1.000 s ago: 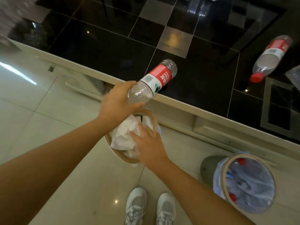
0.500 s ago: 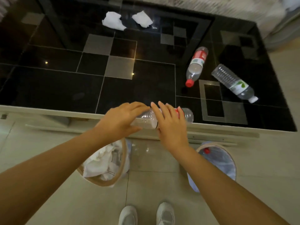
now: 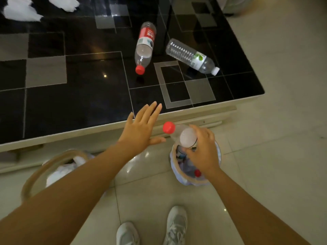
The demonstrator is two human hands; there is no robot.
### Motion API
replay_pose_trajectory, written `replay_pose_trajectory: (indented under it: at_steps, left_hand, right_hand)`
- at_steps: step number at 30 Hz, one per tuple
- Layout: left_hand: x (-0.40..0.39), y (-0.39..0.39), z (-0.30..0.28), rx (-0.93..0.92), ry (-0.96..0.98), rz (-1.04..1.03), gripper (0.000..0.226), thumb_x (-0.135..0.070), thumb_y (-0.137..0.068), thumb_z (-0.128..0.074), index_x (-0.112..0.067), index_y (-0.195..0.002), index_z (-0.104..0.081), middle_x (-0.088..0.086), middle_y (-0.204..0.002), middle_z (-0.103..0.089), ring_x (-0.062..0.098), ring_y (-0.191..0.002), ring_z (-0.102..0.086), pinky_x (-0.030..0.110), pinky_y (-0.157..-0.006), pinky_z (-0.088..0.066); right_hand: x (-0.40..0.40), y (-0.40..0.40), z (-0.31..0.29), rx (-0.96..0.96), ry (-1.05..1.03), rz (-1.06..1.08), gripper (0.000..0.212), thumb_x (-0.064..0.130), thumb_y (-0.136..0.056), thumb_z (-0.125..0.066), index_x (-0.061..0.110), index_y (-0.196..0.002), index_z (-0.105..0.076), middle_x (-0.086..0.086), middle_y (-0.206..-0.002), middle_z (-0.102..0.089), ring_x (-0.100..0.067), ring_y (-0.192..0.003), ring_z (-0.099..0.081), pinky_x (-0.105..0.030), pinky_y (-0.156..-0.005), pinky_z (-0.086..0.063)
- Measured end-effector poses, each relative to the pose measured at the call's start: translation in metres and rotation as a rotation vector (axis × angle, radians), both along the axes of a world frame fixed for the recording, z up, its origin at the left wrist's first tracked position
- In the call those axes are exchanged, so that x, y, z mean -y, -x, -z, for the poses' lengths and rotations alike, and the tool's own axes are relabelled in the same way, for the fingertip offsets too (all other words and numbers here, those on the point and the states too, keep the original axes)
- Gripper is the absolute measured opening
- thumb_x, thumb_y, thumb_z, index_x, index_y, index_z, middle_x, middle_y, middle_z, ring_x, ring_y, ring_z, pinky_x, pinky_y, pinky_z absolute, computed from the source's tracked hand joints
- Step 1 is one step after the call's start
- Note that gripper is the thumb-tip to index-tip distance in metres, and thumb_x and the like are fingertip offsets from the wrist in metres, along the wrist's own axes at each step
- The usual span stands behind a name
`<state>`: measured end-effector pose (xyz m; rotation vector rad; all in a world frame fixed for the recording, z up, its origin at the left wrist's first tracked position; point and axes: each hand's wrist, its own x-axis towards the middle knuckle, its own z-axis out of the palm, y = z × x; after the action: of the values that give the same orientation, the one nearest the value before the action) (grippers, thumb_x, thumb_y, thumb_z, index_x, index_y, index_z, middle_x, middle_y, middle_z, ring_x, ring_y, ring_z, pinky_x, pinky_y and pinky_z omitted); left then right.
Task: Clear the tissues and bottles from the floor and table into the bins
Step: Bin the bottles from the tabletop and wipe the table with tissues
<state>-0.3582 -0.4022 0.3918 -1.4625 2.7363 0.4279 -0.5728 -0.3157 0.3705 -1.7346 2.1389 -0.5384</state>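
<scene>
Gripping a red-capped bottle (image 3: 183, 136) in the right hand (image 3: 203, 151), fingers curling round its body, cap pointing left and toward the desk. Holding it just above the right bin (image 3: 178, 175), whose pale blue liner is already carrying bottles, one red cap showing inside. Stretching the left hand (image 3: 141, 129) out flat, fingers straight and together, holding nothing, hovering over the near edge of the desk (image 3: 70, 103). Lying on the black glossy desk farther back: a red-labelled bottle (image 3: 144, 48) with its red cap toward the viewer, and just right of it, apart, a ribbed clear bottle (image 3: 191, 56) with a green-and-white label and white cap. Resting at the far left corner of the desk: two white tissues (image 3: 21, 11), blurred. Standing on the tiled floor (image 3: 274, 138) at lower left, partly hidden behind the left forearm: the left bin (image 3: 33, 181), holding crumpled white tissues. Showing at the bottom edge: two pale sneakers (image 3: 175, 225).
</scene>
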Motion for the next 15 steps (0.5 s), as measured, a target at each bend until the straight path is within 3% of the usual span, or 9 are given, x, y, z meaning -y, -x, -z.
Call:
replay_pose_trajectory:
  at_steps: [4, 8, 11, 15]
  left_hand:
    - [0.004, 0.044, 0.030, 0.084, -0.043, 0.038, 0.096, -0.074, -0.081, -0.029, -0.023, -0.148, 0.018, 0.000, -0.158, 0.016, 0.022, -0.146, 0.011, 0.057, -0.115, -0.006]
    - [0.006, 0.073, 0.057, 0.104, -0.039, 0.000, 0.094, -0.075, -0.082, -0.024, -0.022, -0.147, 0.020, 0.000, -0.157, 0.020, 0.022, -0.145, 0.016, 0.057, -0.113, 0.004]
    - [0.006, 0.087, 0.069, 0.169, 0.013, -0.033, 0.094, -0.077, -0.081, -0.017, -0.021, -0.147, 0.020, 0.001, -0.156, 0.024, 0.025, -0.144, 0.019, 0.061, -0.110, 0.005]
    - [0.004, 0.084, 0.076, 0.165, 0.085, -0.034, 0.095, -0.077, -0.078, -0.017, -0.022, -0.148, 0.017, 0.003, -0.158, 0.017, 0.027, -0.145, 0.011, 0.063, -0.110, -0.001]
  right_hand:
    - [-0.010, 0.030, 0.045, 0.189, -0.101, 0.142, 0.071, 0.014, -0.070, -0.080, 0.012, -0.132, -0.048, -0.007, -0.126, -0.057, -0.025, -0.117, -0.052, -0.036, -0.098, -0.042]
    - [-0.011, 0.044, 0.080, 0.343, -0.133, 0.258, 0.076, 0.011, -0.069, -0.081, 0.020, -0.134, -0.042, 0.001, -0.131, -0.052, -0.019, -0.122, -0.047, -0.037, -0.103, -0.040]
    - [-0.010, 0.051, 0.093, 0.425, -0.127, 0.316, 0.071, 0.014, -0.073, -0.080, 0.024, -0.133, -0.043, 0.009, -0.125, -0.051, -0.012, -0.119, -0.047, -0.037, -0.103, -0.040]
    - [-0.007, 0.060, 0.095, 0.397, -0.138, 0.335, 0.063, 0.015, -0.080, -0.074, 0.018, -0.135, -0.043, -0.002, -0.130, -0.054, -0.019, -0.121, -0.050, -0.025, -0.096, -0.040]
